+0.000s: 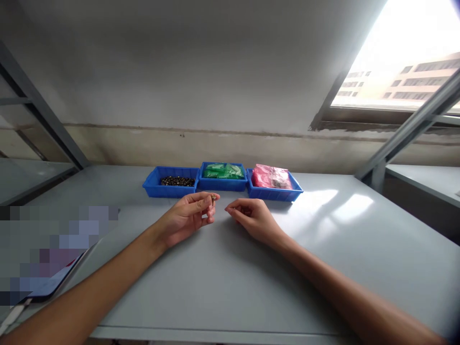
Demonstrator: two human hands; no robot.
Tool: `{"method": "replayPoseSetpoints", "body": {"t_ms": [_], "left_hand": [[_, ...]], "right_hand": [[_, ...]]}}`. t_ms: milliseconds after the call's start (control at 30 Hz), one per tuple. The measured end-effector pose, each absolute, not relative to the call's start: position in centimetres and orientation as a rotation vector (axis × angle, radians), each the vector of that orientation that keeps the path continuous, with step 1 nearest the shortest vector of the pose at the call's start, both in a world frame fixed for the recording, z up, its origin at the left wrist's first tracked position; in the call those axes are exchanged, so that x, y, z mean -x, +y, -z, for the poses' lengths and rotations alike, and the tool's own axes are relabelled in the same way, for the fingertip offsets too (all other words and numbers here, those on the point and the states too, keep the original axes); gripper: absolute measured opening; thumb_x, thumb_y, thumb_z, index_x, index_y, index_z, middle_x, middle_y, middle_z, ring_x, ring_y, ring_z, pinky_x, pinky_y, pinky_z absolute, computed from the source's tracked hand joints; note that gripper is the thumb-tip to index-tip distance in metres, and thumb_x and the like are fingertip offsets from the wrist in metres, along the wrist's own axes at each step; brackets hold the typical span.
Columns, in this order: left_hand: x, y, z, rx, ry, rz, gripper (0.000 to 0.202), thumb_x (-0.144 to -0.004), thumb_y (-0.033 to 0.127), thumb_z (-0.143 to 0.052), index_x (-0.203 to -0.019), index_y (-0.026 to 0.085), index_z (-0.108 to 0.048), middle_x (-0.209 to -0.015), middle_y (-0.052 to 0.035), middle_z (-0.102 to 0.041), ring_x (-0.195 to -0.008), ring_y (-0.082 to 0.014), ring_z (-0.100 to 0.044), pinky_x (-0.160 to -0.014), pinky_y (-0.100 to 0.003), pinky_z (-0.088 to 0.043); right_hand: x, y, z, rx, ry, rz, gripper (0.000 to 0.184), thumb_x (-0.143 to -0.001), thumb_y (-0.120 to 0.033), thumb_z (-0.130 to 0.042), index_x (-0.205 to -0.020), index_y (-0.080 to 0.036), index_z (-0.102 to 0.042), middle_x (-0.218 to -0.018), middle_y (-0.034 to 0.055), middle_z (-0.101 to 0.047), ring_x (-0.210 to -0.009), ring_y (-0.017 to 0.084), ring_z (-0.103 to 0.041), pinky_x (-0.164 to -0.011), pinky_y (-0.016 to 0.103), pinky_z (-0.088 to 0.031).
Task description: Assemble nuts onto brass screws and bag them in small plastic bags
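Note:
Over the middle of the table, my left hand pinches a small brass-coloured metal part between thumb and forefinger. A short gap to the right, my right hand is closed, thumb and fingertips together; whatever it may hold is hidden or too small to name. Behind the left hand stands a blue bin with a heap of small dark and brass-coloured metal parts in it. A second blue bin holds green plastic packets. Pink plastic bags fill a third blue bin, behind my right hand.
The grey table runs back to a wall. Metal frame posts slope at the left and right. A device with a screen, partly blurred out, and a white cable lie at the left.

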State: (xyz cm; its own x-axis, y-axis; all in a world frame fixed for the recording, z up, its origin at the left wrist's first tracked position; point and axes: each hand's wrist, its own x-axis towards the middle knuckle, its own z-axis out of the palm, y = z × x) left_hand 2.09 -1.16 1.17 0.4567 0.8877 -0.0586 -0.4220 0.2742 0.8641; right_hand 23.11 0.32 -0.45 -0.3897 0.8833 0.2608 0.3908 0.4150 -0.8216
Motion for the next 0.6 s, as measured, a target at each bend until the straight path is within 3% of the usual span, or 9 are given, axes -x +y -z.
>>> {"method": "replayPoseSetpoints", "body": {"t_ms": [367,600], "left_hand": [[-2.5,-1.4,-1.5,-1.204,0.797,-0.978,0.019,-0.079,0.033,-0.075,-0.09,0.018,-0.072,-0.073,0.0011,-0.056,-0.069,-0.0082,-0.051,-0.071,-0.024,-0.041],[-2.2,-1.0,-2.6,-1.773,1.194,-1.31,0.021,-0.082,0.039,-0.068,-0.089,0.019,-0.071,-0.077,-0.0015,-0.064,-0.072,-0.0141,-0.055,-0.072,-0.028,-0.045]], "right_hand": [[-23.1,0.2,0.3,1.063,-2.009,-0.803,0.022,-0.087,-0.027,-0.056,-0.079,-0.014,-0.072,-0.064,0.0019,-0.064,-0.055,0.012,-0.05,-0.052,0.024,-0.037],[-23.2,0.2,0.1,1.068,-2.018,-0.752,0.02,-0.086,-0.025,-0.057,-0.081,-0.015,-0.073,-0.064,0.0022,-0.065,-0.055,0.012,-0.051,-0.053,0.025,-0.038]]}}
